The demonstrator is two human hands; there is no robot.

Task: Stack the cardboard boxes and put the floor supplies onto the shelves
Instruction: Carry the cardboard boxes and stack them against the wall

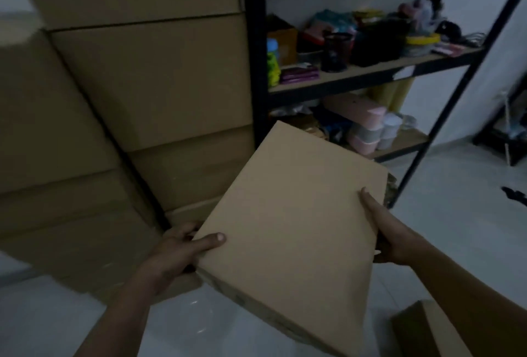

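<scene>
While hands grip box | white floor | black shelving | stacked cartons

DESK: Where did the camera sit?
PHOTOGRAPHER: On the person's head: a single wide-angle view that looked forward and down, its edges bowed.
DESK: How near was it?
PHOTOGRAPHER: Close. The left hand and right hand came in from the bottom edge, and the cardboard box between them filled the centre.
DESK: And beyond?
PHOTOGRAPHER: It faced the stacked cartons at left and the black shelving unit at right, both near; pale floor lay along the lower right.
</scene>
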